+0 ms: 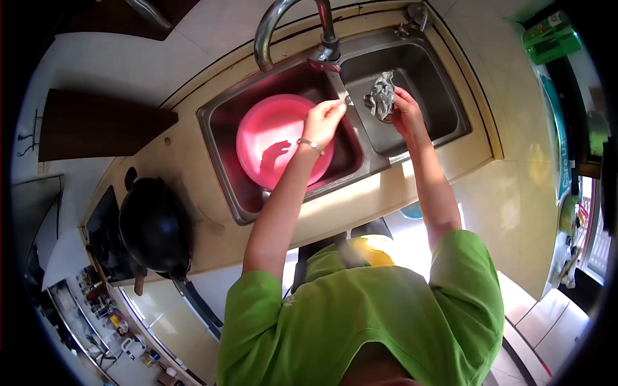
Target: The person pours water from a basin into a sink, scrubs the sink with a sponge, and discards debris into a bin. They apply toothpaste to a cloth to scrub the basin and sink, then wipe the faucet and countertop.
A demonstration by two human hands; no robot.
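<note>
My right hand [408, 114] pinches a crumpled grey cloth [383, 95] that hangs over the smaller steel basin [421, 87]. A bracelet circles the wrist of my left hand [324, 122], which is over the divider between the two basins. Its fingertips are pressed together near a tiny pale bit; I cannot make out whether they hold it. Below that hand, a pink plastic basin [254, 132] sits in the larger sink bowl [222, 138], with the hand's shadow falling inside it.
A curved chrome faucet [265, 42] rises behind the divider, with a small red item [324, 65] at its base. To the left, a black wok [154, 222] stands on the stove [103, 235]. A green bottle [553, 42] is at the far right.
</note>
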